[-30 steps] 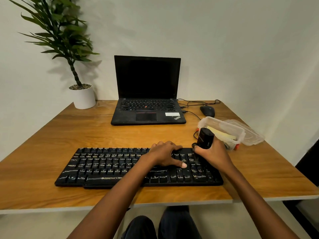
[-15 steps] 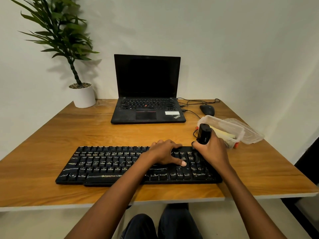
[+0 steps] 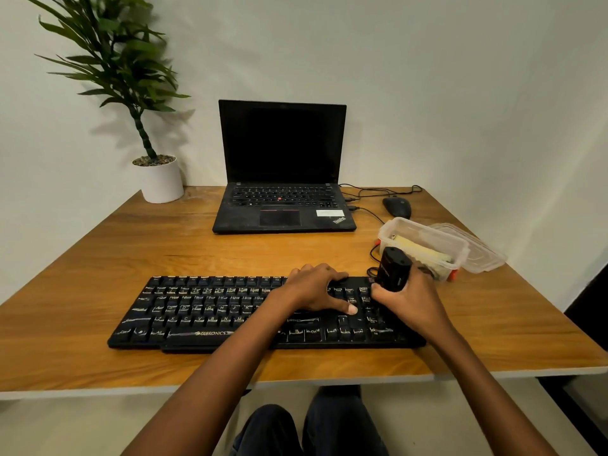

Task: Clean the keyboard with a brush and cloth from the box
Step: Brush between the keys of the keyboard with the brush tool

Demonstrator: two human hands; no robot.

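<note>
Dusty black keyboard (image 3: 204, 311) under flat left hand (image 3: 316, 287); right hand (image 3: 416, 304) around black brush (image 3: 393, 269)

The left forearm (image 3: 214, 383) is extended from 7 o'clock in the view toward 1 o'clock. The left hand (image 3: 316, 286) is laid palm down on the keyboard (image 3: 204, 307), with the fingers loosely spread and the thumb stretched toward 3 o'clock, its tip rested on a key. The right forearm (image 3: 487, 383) is angled in from 5 o'clock toward 11 o'clock. The right hand (image 3: 411, 301) is set at 3 o'clock of the left, close to it but apart. Its fingers are curled around the lower part of a black brush (image 3: 393, 268), which is held roughly upright.
</note>
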